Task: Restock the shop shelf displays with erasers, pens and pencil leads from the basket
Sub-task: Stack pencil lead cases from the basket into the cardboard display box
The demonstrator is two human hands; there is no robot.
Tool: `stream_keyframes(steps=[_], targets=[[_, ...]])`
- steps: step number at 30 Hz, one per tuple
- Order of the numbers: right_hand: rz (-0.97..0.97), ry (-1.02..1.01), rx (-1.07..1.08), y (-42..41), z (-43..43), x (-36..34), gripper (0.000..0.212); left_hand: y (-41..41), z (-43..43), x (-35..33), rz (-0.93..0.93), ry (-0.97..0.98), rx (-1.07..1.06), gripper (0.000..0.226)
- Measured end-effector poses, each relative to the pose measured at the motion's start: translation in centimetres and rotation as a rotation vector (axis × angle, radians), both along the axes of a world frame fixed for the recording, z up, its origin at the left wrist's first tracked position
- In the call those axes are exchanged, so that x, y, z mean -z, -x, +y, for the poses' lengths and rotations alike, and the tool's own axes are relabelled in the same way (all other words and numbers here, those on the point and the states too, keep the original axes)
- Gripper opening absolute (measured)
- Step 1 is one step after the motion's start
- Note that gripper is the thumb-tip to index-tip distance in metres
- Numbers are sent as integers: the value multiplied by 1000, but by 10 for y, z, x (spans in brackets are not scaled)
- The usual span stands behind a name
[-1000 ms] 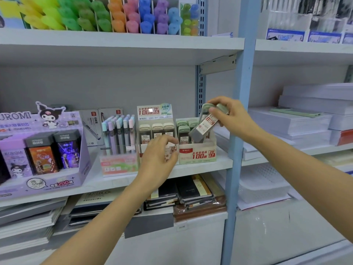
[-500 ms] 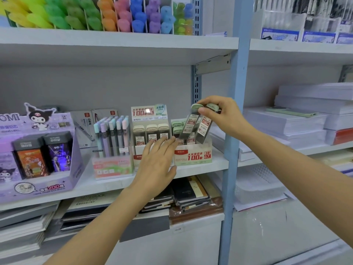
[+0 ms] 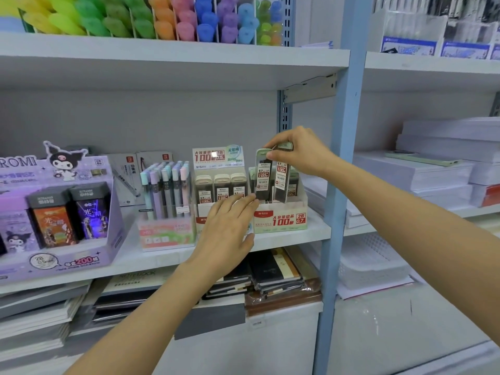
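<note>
Shelving bay, shop interior: white middle shelf [image 3: 284,240] bracketed to a pale blue upright [image 3: 343,158], grey back panel behind. On that shelf, left to right: purple character-printed display box [image 3: 54,261]; pen display [image 3: 165,185], pastel caps, pens upright; 0.5 lead display box [image 3: 219,158]; 0.7 lead display box [image 3: 281,220] just beside it.

Left hand [image 3: 227,231]: fingers straight and together, laid flat against the 0.5 box front, fingertips reaching the corner of the 0.7 box.

Right hand [image 3: 300,152]: thumb and fingers pinched on the green caps of two pencil-lead cases [image 3: 263,175], both upright, lower ends just at the open top of the 0.7 box.

Upper shelf [image 3: 162,63]: coloured highlighters [image 3: 162,20] in rows. Below: stacked notebooks [image 3: 276,272]. Right-hand bay: paper reams [image 3: 433,169], white mesh trays [image 3: 373,263].
</note>
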State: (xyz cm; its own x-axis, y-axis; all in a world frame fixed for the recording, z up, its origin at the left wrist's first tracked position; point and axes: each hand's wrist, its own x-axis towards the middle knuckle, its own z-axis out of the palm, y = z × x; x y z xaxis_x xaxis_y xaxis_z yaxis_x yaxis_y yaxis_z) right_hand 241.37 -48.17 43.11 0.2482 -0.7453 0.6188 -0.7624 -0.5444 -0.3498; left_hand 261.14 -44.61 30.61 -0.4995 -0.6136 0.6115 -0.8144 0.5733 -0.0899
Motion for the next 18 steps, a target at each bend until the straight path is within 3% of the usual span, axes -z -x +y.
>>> stream_keyframes(steps=[8,12,18], targets=[[33,-176,-34,4,-7,-7,30,-1,-2,0,-6,-2,3,67],[-62,-91,-74,12,-6,-2,32,-1,-3,2,-15,4,-6,67],[-13,74,0,42,1,1,22,9,-5,4,-61,18,-4,73]])
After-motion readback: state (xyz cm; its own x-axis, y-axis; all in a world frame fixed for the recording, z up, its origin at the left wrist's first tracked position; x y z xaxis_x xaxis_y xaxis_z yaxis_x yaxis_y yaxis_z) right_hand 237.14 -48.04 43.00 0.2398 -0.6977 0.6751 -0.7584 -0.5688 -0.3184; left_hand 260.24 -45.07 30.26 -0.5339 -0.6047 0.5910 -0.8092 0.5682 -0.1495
